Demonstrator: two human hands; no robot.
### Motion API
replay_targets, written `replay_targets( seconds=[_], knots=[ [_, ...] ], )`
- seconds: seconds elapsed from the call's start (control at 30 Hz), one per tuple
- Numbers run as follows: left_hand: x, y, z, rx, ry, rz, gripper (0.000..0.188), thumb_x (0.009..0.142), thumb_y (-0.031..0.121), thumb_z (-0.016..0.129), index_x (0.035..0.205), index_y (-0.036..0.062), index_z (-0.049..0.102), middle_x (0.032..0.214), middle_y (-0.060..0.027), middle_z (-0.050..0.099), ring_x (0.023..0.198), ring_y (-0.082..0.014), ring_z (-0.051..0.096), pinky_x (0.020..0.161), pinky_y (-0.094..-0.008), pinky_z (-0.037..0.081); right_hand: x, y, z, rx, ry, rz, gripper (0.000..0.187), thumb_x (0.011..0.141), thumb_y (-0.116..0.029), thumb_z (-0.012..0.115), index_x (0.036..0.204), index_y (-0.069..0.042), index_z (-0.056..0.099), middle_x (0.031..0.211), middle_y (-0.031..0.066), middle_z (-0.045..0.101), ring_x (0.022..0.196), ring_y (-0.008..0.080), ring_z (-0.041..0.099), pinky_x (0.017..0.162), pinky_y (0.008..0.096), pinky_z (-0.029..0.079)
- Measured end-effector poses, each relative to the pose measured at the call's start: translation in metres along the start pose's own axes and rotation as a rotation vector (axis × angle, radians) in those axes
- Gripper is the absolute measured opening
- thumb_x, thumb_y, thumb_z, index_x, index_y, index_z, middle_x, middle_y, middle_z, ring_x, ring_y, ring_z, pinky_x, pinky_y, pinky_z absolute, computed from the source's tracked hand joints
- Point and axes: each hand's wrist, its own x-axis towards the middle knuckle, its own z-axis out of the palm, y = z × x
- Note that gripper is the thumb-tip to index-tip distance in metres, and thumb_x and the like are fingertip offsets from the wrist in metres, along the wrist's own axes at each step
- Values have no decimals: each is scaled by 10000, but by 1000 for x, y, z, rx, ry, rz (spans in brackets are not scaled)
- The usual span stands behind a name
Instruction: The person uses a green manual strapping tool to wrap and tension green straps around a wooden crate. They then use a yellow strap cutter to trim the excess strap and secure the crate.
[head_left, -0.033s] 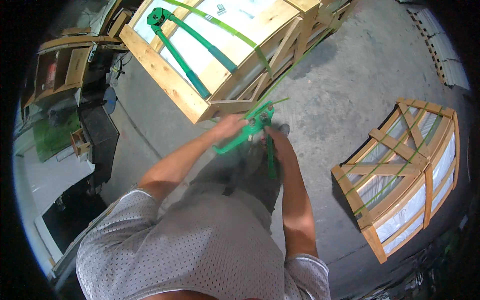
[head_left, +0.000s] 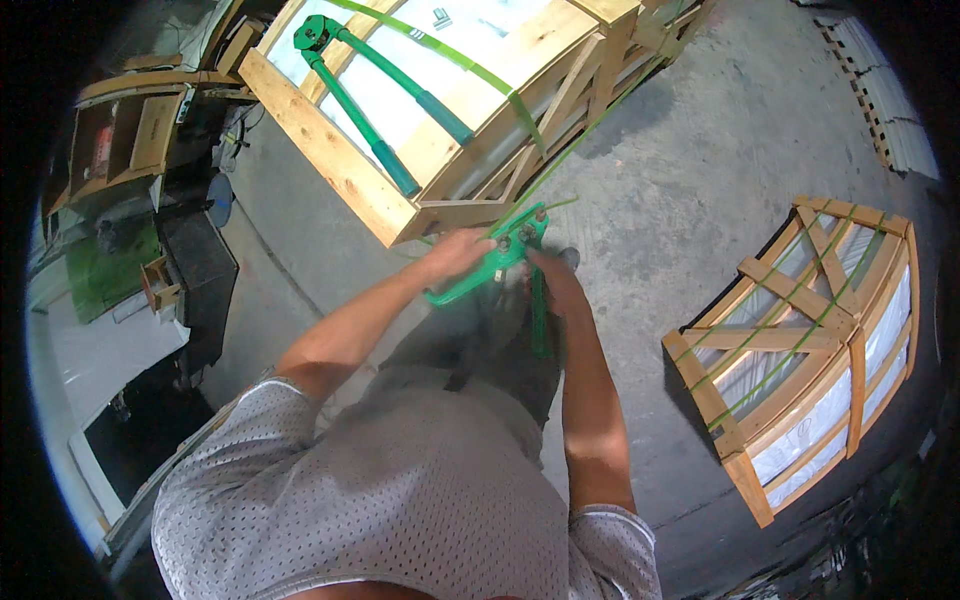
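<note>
The big crate (head_left: 325, 150) stands at eleven o'clock from the hands, its corner just beyond them; a smaller crate (head_left: 857, 400) at four, well apart. Long-handled cutters (head_left: 390, 71) lie on the big one. Between both hands, a green hand tool (head_left: 490, 270) slants eight to two o'clock; the right hand (head_left: 556, 275) wraps its lever, the left hand (head_left: 460, 252) touches its body, grip unclear. A strap (head_left: 575, 149) runs toward one.

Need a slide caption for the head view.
Left hand and right hand on a green hand tool beside a strapped wooden crate, a long-handled green tool lying on top.
</note>
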Motion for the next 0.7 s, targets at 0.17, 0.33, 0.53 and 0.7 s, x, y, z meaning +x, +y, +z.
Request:
replay_targets(
  seconds=[0.17,0.33,0.53,0.7],
  knots=[
    [-3,0,-3,36,74,-17,384,976,400,502,1053,40,613,713,-67,570,688,-151,524,645,-351,449,33,3,10,-97,56,-27,443,780,-460,728,779,-30,622,686,44,593,526,137,507,492,297,411],
    [-5,-1,-15,65,23,11,385,972,401,514,1086,51,628,747,-76,603,700,-146,536,673,-344,457,26,-29,-13,-389,-184,112,353,821,-393,716,780,-89,543,676,-10,488,523,90,424,472,245,366],
    [5,1,-4,3,40,32,379,973,388,516,1148,68,621,758,-81,617,708,-158,552,700,-349,466,17,-32,-2,-206,9,42,307,818,-352,727,810,-104,546,664,-20,476,505,85,412,445,264,343],
    [2,-1,-3,57,46,-52,375,972,382,511,1162,76,613,789,-112,638,742,-202,595,721,-369,480,25,14,46,319,220,-58,292,784,-267,768,808,-75,550,625,-4,470,468,118,447,410,288,360]
  ],
)
